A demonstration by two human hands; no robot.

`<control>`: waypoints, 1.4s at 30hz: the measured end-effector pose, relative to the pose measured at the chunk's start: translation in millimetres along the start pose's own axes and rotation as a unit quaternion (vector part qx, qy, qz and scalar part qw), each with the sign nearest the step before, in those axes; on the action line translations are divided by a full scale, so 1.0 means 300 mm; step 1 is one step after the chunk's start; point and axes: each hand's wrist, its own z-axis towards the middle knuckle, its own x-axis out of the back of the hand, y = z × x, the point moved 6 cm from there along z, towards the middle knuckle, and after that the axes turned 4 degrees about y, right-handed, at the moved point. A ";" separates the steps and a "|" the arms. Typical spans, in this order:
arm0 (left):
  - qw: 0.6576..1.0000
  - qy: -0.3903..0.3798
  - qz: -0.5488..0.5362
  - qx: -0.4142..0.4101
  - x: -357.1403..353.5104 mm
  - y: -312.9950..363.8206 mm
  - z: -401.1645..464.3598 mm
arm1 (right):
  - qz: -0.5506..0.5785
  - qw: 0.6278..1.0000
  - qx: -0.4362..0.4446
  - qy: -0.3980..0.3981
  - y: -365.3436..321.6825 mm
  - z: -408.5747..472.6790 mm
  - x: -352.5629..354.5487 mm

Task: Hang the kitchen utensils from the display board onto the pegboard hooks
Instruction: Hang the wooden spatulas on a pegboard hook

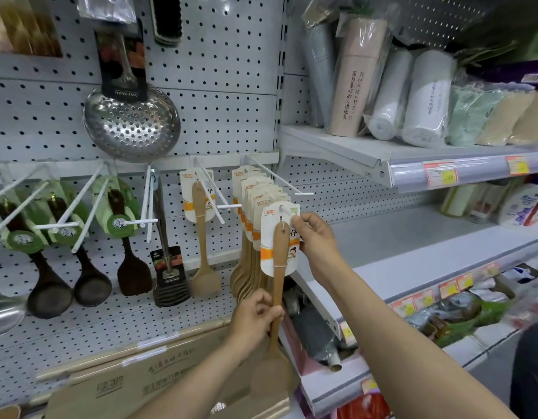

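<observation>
While the wooden spatula (280, 267) is being threaded onto the white hook (287, 210), both hands are sharing the load. R hand (314, 235) is pinching the top right corner of the backing card (269, 237) w/ thumb and fingertips closed on the card edge, apparently to steer the punched hole along the hook wire, which is already passing through the hole near the card top. L hand (257, 316) is gripping the handle lower down, fingers curled fully round it, prob. to take the weight and keep the blade (273, 379) from swinging; blade is hanging below, in front of cardboard boxes (134, 379). Spatula is sitting at the front of a row of identical carded spatulas (252, 201) stacked on the same hook, so card is being held roughly parallel to those behind. Pegboard (225, 110) is carrying other hooks to the left: a single carded spatula (201, 231), dark ladles (50, 285), a steel skimmer (131, 122). Judgement: hanging step is nearly done; next move likely calls for sliding card back, then releasing. Risk: card hole tearing if weight drops early.
</observation>
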 end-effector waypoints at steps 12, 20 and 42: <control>0.998 0.030 0.047 -0.009 0.000 -0.030 0.117 | -0.028 0.999 0.016 -0.025 0.024 0.078 -0.010; 0.995 0.045 0.086 -0.016 -0.011 -0.012 0.126 | -0.050 0.998 0.009 -0.029 0.024 0.093 -0.014; 0.874 0.235 0.423 -0.039 0.583 0.331 -0.552 | -0.640 0.673 0.212 -0.305 -0.115 -0.443 -0.322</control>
